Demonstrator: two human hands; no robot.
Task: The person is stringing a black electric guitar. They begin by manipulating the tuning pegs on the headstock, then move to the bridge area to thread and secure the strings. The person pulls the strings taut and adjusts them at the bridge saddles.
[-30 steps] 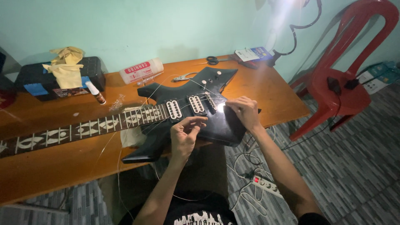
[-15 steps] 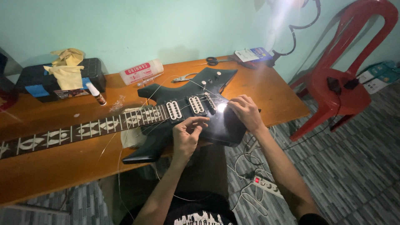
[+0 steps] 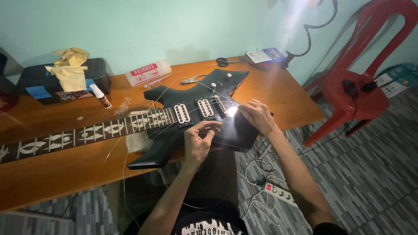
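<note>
Little has moved since the earlier frame: both hands stay over the guitar [image 3: 204,117], the left hand's fingers shifted only slightly. That left hand [image 3: 198,141] hovers at the body's near edge, fingers curled and pinched together on a thin string [image 3: 163,98]. Just right of it, the right hand [image 3: 257,115] rests on the body beside the bridge, fingers bent down; whether it grips anything I cannot tell. The guitar lies flat on the bench [image 3: 56,169], neck [image 3: 82,135] stretching far left of the left hand. Beyond the hands lie pliers [image 3: 193,79], scissors [image 3: 226,62] and a bottle [image 3: 148,72]. Right of the right hand stands a red chair [image 3: 361,87].
</note>
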